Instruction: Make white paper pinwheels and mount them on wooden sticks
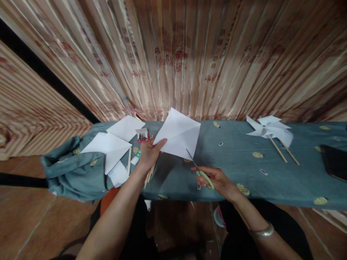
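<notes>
My left hand (150, 152) pinches the left corner of a white paper square (179, 131), thumb on top, and holds it raised over the cloth. Faint diagonal creases run across the sheet. In my right hand (215, 179) is a pair of scissors (205, 180) with light green handles, my fingers in the loops. The blades reach the paper's lower right part, near its bottom edge. Whether they have cut into it I cannot tell. Under and beside my left hand lie several thin wooden sticks (150, 176), partly hidden by the hand.
More white paper sheets (111, 146) lie at the left, by a small open box (142, 134) of metal bits and a green-and-white eraser-like block (136, 158). Paper pinwheels (267, 129) on sticks lie right. A dark phone-like object (334, 162) sits at the far right of the green cloth (230, 151).
</notes>
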{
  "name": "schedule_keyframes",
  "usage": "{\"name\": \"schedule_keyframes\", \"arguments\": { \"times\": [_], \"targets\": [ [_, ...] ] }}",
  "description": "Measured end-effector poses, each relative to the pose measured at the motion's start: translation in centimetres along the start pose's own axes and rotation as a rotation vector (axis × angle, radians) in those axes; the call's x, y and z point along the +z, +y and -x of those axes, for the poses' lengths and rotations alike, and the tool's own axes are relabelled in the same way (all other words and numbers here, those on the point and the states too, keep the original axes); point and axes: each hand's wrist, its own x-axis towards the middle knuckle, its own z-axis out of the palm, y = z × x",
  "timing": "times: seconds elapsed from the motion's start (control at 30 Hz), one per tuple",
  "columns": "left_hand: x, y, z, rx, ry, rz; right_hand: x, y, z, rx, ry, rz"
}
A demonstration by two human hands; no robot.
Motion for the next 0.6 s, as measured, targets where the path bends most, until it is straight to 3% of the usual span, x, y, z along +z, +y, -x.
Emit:
{"name": "schedule_keyframes", "arguments": {
  "times": [0.6],
  "targets": [
    [0.3, -1.1, 0.4, -0.034, -0.047, -0.014, 0.0, 0.2, -0.3, -0.002, 0.023, 0.028]
  ]
}}
